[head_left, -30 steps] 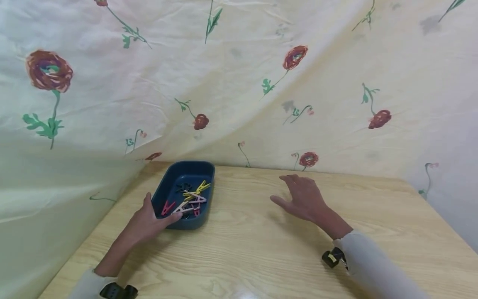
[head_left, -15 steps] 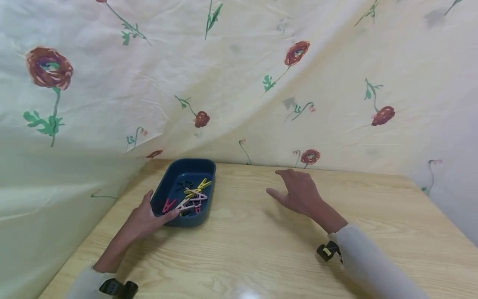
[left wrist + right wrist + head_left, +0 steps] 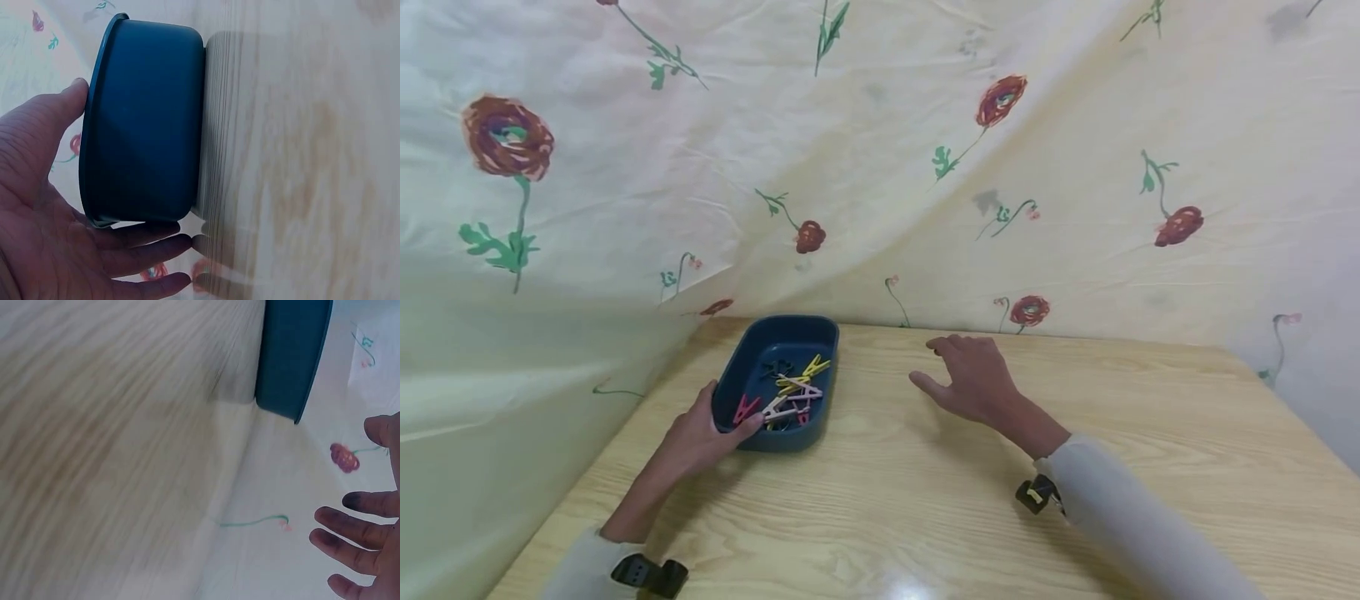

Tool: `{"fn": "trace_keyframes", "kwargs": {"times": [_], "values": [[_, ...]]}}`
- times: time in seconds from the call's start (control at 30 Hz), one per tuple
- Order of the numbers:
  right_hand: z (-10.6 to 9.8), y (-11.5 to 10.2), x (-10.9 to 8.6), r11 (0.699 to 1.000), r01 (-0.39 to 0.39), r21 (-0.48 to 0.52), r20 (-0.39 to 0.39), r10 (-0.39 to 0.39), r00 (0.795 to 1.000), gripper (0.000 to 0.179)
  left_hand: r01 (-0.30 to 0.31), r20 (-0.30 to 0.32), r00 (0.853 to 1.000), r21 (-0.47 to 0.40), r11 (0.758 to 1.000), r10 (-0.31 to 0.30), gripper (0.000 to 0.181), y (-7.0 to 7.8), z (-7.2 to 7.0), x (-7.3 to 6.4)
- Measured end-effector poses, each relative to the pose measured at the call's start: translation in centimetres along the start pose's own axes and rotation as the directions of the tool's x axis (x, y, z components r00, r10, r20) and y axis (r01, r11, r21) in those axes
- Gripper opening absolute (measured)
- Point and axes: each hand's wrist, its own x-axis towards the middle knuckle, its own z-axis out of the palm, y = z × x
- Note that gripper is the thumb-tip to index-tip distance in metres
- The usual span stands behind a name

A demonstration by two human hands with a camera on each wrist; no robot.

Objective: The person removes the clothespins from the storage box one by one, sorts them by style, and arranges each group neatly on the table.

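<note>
Since the earlier frame, the right hand [image 3: 973, 379] has shifted left, nearer the blue tub [image 3: 778, 442]; it is empty, fingers parted, above the surface [image 3: 887, 508], apart from the tub. Left hand [image 3: 698, 435]: fingers nearly straight against the tub's near-left corner, thumb at the rim. Clothespins [image 3: 815, 392] lie loose inside. Judgement: tub stiff, light, slightly slick (probably plastic), best held by its lip; clothespins light, springy, best pinched singly.

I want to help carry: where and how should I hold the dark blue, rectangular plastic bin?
Probably grip the bin by its right long rim, from the right, thumb inside, fingers outside. It stands upright, that side is free, and the lip juts outward; the left hand touches the near left corner.
</note>
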Motion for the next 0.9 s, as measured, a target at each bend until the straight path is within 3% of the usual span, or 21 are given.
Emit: {"fn": "trace_keyframes", "kwargs": {"times": [0.9], "values": [[1.4, -6.6, 3.9, 0.991, 0.123, 0.055, 0.021, -0.124, 0.992, 0.038, -0.050, -0.039, 0.998, -0.025, 0.998, 0.049, 0.109, -0.3, 0.0, 0.0]]}}
